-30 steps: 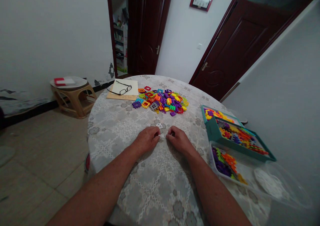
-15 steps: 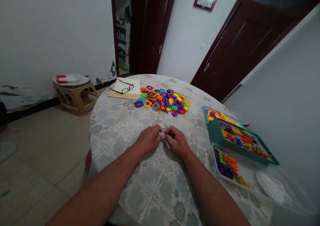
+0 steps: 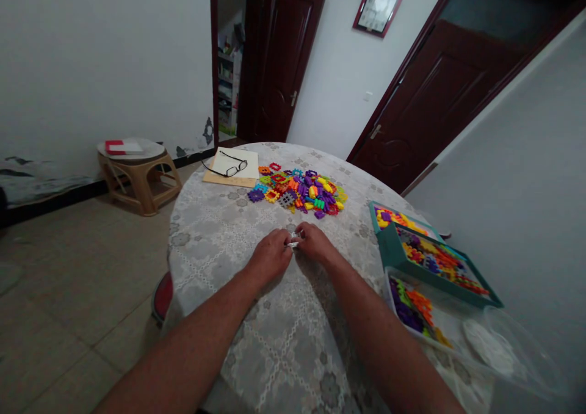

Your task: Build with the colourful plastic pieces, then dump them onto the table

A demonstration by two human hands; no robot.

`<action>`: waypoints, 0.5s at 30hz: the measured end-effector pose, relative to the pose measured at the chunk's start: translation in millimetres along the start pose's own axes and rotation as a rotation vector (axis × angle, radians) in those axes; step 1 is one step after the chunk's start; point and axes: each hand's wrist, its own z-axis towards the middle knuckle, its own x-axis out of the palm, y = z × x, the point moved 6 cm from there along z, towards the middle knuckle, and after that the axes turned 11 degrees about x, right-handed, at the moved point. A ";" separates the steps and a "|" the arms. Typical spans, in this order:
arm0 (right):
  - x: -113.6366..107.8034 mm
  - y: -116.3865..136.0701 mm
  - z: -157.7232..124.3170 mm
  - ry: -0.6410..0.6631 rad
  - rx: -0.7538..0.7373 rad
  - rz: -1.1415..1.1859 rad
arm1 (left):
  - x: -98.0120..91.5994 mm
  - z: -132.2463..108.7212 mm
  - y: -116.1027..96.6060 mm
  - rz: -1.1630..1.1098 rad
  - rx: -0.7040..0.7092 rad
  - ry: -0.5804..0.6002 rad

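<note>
Between my hands, low over the table, is a small white plastic piece, mostly covered by my fingers. My left hand pinches its left side. On the other side, the fingers of my right hand close on the same white work; whether it is one piece or two joined ones cannot be told. Beyond my hands lies a heap of colourful plastic building pieces in purple, yellow, orange, red and green, with a grey square grid piece at its near left edge.
Black-framed glasses rest on papers at the far left of the round table. To the right stand a green box and a clear plastic tub, both holding colourful pieces. A stool is off to the left.
My right hand has shifted up and slightly left, over the white work. The white piece that showed beyond the fingers is now mostly hidden. The whole view has tilted slightly.
</note>
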 end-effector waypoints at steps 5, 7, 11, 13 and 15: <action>-0.1 -6.7 -4.6 -0.009 0.002 0.030 | 4.2 0.3 1.6 -0.010 0.043 0.031; -0.6 -10.5 -5.9 -0.021 0.016 0.043 | 6.1 -0.2 1.4 -0.018 0.059 0.051; -0.1 -16.3 -0.5 -0.013 0.065 0.053 | 7.4 -0.9 2.6 -0.024 0.031 0.069; 1.1 -17.1 3.7 0.007 0.087 0.054 | 7.8 -0.9 3.4 -0.029 0.019 0.068; 2.0 -17.1 6.0 0.025 0.103 0.055 | 8.3 -0.8 4.1 -0.025 0.018 0.066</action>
